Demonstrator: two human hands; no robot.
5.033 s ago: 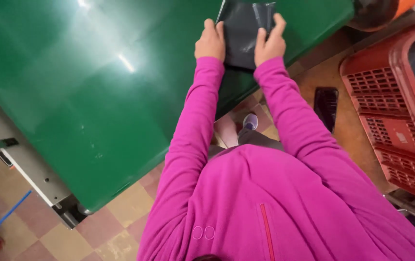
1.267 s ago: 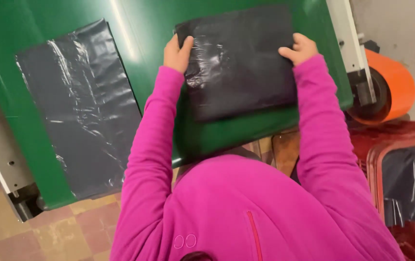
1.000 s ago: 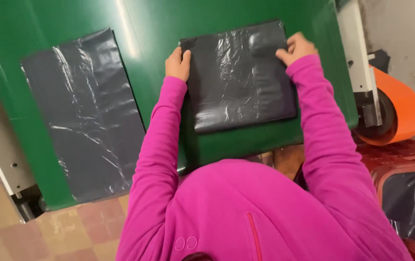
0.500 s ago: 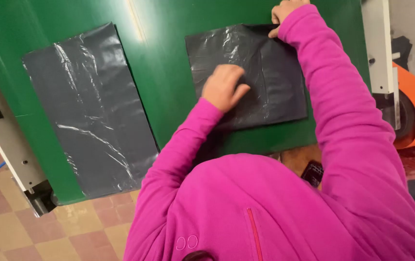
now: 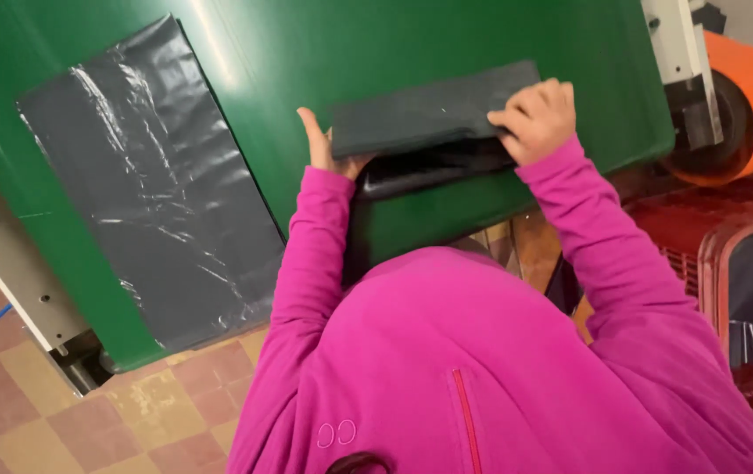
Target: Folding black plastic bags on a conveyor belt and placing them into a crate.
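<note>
A stack of black plastic bags point(image 5: 429, 118) lies folded over on the green belt point(image 5: 324, 53). My right hand point(image 5: 536, 118) pinches the folded top layer at its right end. At the stack's left end my left hand point(image 5: 324, 149) is tucked in, thumb up, gripping the fold there. Both arms are in bright pink sleeves. A second flat sheet of black bags point(image 5: 153, 184) lies apart to the left on the same belt, untouched.
An orange roll point(image 5: 745, 105) is mounted on the machine at the right of the belt. A red plastic crate point(image 5: 736, 254) with dark bags inside stands at the lower right. The floor has brown and beige tiles point(image 5: 157, 412). The grey machine frame point(image 5: 17, 281) runs along the left.
The flat black stack has been folded in half toward me. My right hand came down from the far edge carrying the top layer, and my left hand moved to the left end.
</note>
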